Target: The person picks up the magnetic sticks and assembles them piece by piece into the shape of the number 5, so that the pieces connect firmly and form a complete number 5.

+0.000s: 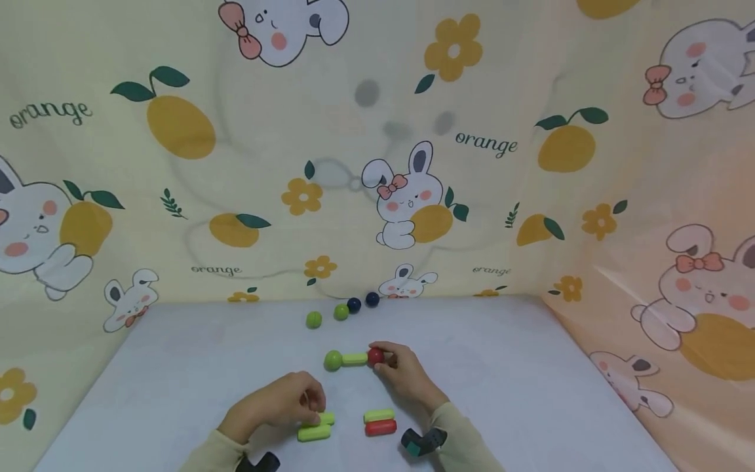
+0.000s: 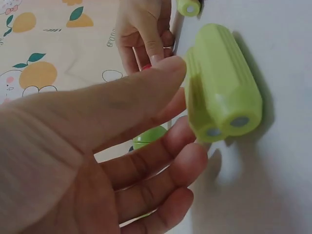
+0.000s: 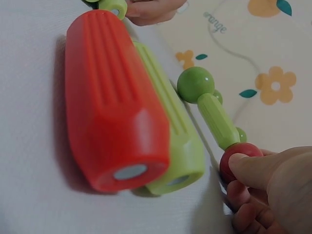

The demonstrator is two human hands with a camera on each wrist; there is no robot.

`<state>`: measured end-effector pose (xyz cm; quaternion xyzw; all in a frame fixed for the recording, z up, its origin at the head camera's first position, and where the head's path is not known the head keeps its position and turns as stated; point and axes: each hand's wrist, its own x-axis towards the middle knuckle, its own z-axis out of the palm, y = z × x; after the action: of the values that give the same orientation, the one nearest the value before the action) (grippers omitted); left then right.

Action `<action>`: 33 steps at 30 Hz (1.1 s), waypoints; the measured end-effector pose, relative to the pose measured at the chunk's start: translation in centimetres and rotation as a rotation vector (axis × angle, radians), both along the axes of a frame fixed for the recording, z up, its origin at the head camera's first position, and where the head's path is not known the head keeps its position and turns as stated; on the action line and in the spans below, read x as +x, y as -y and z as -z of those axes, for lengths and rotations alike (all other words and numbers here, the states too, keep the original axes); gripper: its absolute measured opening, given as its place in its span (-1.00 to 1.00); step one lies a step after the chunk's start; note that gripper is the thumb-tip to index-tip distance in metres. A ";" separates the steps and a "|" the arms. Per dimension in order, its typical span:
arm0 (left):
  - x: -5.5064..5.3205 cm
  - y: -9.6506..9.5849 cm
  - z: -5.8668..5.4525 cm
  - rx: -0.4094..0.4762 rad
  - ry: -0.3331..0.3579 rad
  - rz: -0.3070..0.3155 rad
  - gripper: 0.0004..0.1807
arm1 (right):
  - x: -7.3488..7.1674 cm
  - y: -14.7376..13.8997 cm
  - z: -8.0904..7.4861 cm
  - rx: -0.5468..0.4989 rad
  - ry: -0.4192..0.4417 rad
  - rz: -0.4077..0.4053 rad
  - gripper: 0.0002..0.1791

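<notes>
My right hand (image 1: 406, 373) pinches a red ball (image 1: 375, 356) between thumb and fingers. The ball sits at one end of a light green rod (image 1: 354, 359), whose other end meets a green ball (image 1: 333, 360). Fingertips of my left hand (image 1: 289, 400) are right at a light green rod (image 1: 326, 418), partly covered by the thumb in the head view. Alongside it lies another green rod (image 2: 226, 78) with a silver disc in its end. Between the hands, nearer me, a red rod (image 3: 114, 107) lies beside a further green rod (image 3: 168, 112).
Toward the back of the white table (image 1: 236, 334) are two green balls (image 1: 314, 319) and two dark blue balls (image 1: 372, 299). Behind them rises a cream cloth (image 1: 342, 242) printed with rabbits and oranges, which also covers the right side.
</notes>
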<state>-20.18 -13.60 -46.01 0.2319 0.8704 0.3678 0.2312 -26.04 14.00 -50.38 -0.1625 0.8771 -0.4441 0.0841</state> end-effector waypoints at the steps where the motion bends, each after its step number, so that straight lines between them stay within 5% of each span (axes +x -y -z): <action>1: -0.1 0.0 0.0 0.003 -0.004 0.005 -0.89 | -0.1 0.0 0.0 0.000 -0.003 0.000 -0.51; 23: 0.1 -0.1 0.3 -0.012 -0.040 0.034 -0.91 | 0.0 0.0 0.0 -0.005 0.010 0.008 -0.51; 33: 0.1 0.0 0.4 -0.062 -0.118 -0.046 -0.94 | 0.0 0.0 0.0 -0.014 -0.006 0.002 -0.52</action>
<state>-20.03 -13.61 -46.46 0.2258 0.8985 0.3316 0.1781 -26.01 14.02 -50.38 -0.1637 0.8744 -0.4498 0.0798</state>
